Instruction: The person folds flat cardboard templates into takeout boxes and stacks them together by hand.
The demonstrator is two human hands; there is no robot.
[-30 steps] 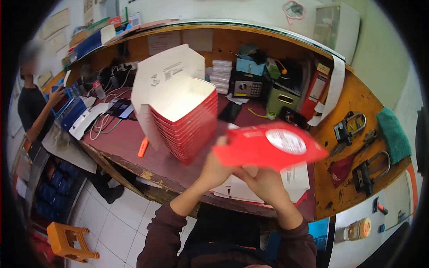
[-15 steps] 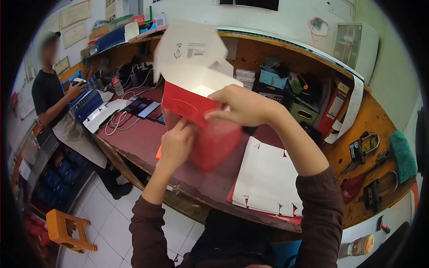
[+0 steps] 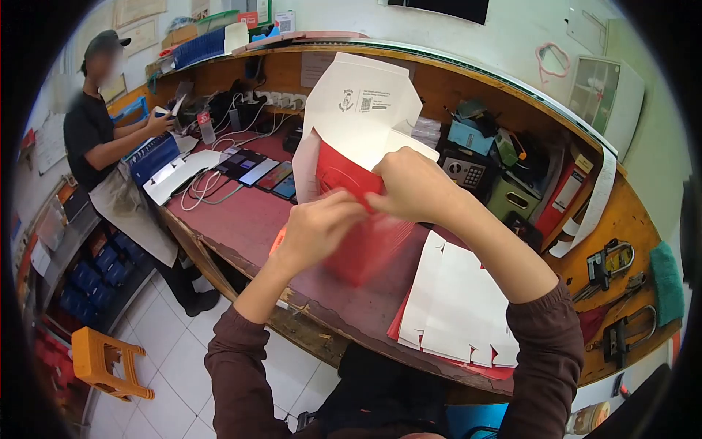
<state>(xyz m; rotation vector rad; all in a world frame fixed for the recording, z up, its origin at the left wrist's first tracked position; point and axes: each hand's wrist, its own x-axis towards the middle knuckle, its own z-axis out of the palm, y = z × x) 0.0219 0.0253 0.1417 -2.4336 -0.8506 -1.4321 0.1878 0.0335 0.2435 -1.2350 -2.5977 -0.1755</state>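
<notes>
A red cardboard box (image 3: 358, 252) with a white inside is held up over the table's front, its lower part blurred. Its white lid flap (image 3: 365, 102), printed with black text and a small drawing, stands upright at the back. My right hand (image 3: 417, 183) grips the box's right upper edge, fingers over the rim and thumb in front. My left hand (image 3: 322, 223) has its fingers pinched together at the front wall, close to the right thumb; its fingertips are partly hidden and blurred. Flat white-and-red cardboard blanks (image 3: 457, 304) lie stacked beneath my right forearm.
Several phones (image 3: 274, 179) and white cables lie at the back left of the dark red table (image 3: 307, 296). Padlocks (image 3: 610, 263) and a green cloth (image 3: 666, 284) are at right. A person (image 3: 110, 146) stands at left near an orange stool (image 3: 110, 362).
My left hand has moved up and right along the box front, closer to my right hand. The box's lid stands more upright. The whole view has shifted slightly.
</notes>
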